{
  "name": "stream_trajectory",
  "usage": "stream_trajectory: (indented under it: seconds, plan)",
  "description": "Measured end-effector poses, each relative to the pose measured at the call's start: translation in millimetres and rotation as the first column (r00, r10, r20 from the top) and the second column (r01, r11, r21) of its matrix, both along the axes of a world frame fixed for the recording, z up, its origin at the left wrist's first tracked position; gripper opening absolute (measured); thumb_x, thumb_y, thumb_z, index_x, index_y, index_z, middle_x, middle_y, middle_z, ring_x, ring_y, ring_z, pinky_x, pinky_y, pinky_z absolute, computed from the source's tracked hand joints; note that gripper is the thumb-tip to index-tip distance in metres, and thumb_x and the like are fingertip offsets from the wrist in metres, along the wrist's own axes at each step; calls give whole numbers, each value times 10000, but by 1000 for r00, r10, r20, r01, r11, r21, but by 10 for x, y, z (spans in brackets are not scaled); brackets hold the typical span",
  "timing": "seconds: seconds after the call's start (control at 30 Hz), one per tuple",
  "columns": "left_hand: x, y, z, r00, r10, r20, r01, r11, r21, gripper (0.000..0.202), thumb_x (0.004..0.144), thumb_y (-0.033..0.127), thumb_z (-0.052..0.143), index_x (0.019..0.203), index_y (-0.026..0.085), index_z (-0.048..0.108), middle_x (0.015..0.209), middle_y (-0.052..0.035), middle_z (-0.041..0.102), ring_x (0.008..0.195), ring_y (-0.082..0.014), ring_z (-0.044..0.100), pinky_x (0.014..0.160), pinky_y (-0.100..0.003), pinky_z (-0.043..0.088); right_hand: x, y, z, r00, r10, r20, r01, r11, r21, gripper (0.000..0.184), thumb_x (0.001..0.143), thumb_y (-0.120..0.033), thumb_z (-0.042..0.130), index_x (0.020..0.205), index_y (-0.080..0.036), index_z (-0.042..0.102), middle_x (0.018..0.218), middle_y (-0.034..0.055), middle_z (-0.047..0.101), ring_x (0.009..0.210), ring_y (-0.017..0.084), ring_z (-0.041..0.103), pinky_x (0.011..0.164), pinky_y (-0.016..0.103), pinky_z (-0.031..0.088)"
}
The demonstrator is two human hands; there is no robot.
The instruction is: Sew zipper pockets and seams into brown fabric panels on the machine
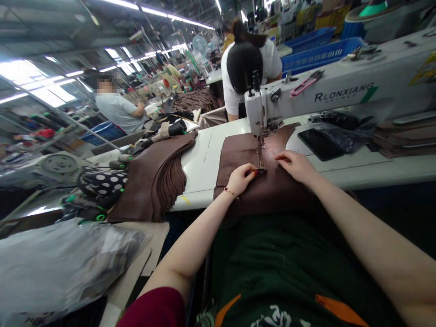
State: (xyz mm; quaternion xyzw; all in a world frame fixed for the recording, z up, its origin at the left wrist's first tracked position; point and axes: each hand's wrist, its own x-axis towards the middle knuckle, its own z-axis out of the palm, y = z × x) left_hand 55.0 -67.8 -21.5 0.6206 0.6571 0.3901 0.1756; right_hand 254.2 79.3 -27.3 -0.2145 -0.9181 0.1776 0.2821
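My left hand is closed, pinching a small dark piece at the near end of a narrow brassy strip that looks like a zipper. The strip runs up to the presser foot of the white sewing machine. Beneath both hands lies a brown leather-like panel, hanging over the table's front edge. Right of the strip, my right hand rests on the panel with fingers bent and slightly apart. Its fingers hold nothing that I can see.
A stack of brown panels lies to the left. Right of the machine's needle are a black phone and a plastic bag. Pink-handled snips lie on the machine arm. A co-worker bends over behind the machine.
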Motion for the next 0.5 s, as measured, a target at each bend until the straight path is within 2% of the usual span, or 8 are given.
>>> stream_trajectory:
  seconds: [0.13,0.23,0.33,0.43,0.5]
  plan:
    - [-16,-8,9,996,-2,87,3,1000,-17,165,882,337,597,897,185,661,816,3,658,768,-146,582,739,-243,447,-144,156,27,990,115,78,-121,989,88,304,928,-202,447,1113,-214,688,1157,72,708,1075,233,642,917,368,492]
    - [-37,1,13,987,12,162,-8,1000,-25,191,869,357,610,892,173,657,780,11,634,722,-129,554,699,-228,433,-312,242,71,964,206,166,-232,960,157,289,928,-177,458,1060,-223,710,1100,74,722,1028,229,655,863,350,497]
    - [-72,16,8,969,50,242,-44,999,-29,236,854,402,625,882,169,648,711,27,578,650,-109,497,625,-211,394,-439,335,119,929,282,241,-334,918,214,215,928,-172,497,1010,-180,696,1010,71,719,960,203,655,850,362,492]
    - [-107,37,-3,944,92,316,-87,996,-31,280,843,448,629,882,171,632,684,38,538,617,-97,457,582,-201,356,-502,414,147,900,335,280,-406,878,254,173,938,-240,528,996,-156,668,1016,62,697,941,181,636,862,381,482]
    - [-120,53,-7,929,111,352,-105,994,-35,296,835,464,634,884,172,626,693,39,537,622,-95,455,581,-198,351,-514,444,153,888,355,291,-433,858,277,181,942,-227,504,955,-168,675,999,69,697,937,186,627,848,358,467]
